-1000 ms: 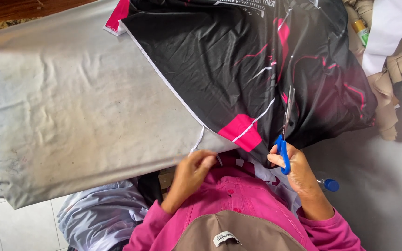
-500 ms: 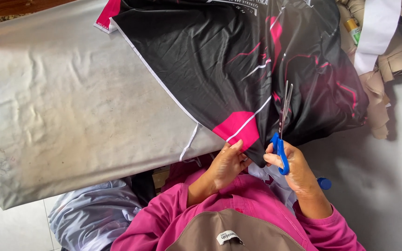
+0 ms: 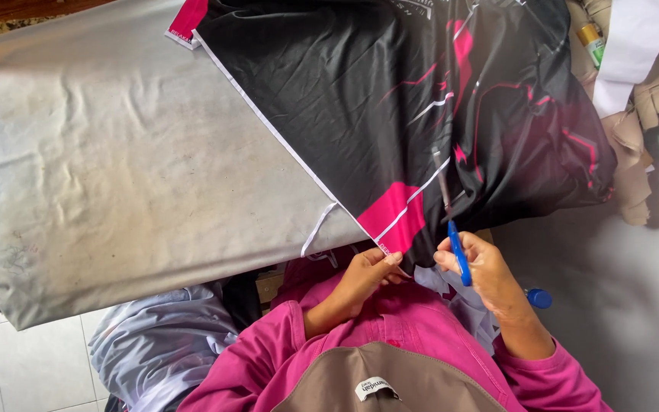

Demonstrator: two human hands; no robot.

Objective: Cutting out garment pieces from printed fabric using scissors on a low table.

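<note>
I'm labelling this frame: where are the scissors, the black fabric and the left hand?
scissors (image 3: 459, 255), head view, on the blue handle.
black fabric (image 3: 345, 99), head view, on its plain black middle.
left hand (image 3: 366, 276), head view, on the back of the hand.

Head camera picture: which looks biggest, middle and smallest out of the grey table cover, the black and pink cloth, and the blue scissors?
1. Grey table cover and black and pink cloth: both huge and look about alike, so I won't rank them.
2. Blue scissors, held in the right hand: clearly smallest.

The left hand (image 3: 368, 275) has moved up from the lap to pinch the black fabric's (image 3: 390, 107) lower edge.
</note>
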